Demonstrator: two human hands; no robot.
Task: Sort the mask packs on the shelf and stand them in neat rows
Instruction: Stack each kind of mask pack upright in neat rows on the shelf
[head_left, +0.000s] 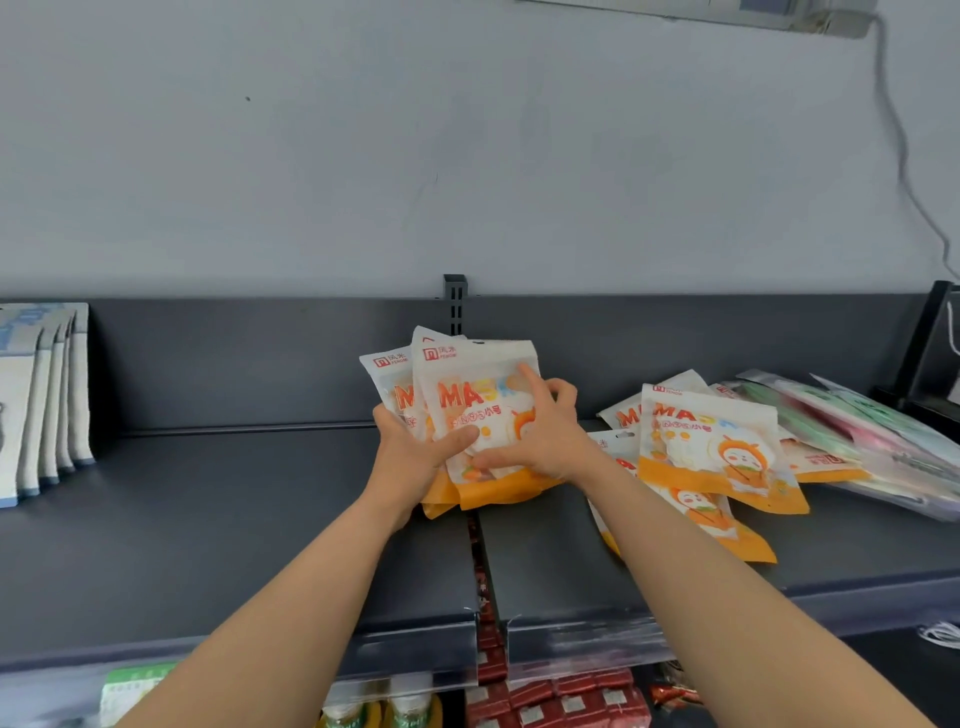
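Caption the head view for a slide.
Left grip and right grip hold orange mask packs nearly upright on the shelf; loose packs lie heaped alongside.

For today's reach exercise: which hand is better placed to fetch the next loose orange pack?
Probably the right hand: the loose orange packs lie beside it, while the left hand can steady the upright bundle.

Seen from a single wide-angle camera worn on the head, looking forward and down along both outstretched arms (311, 597) at close range, the left hand (415, 454) and right hand (548, 436) hold orange mask packs (465, 387) at frame centre, dark shelf (208, 519) spreading beneath the grip, grey wall (467, 156) above it.
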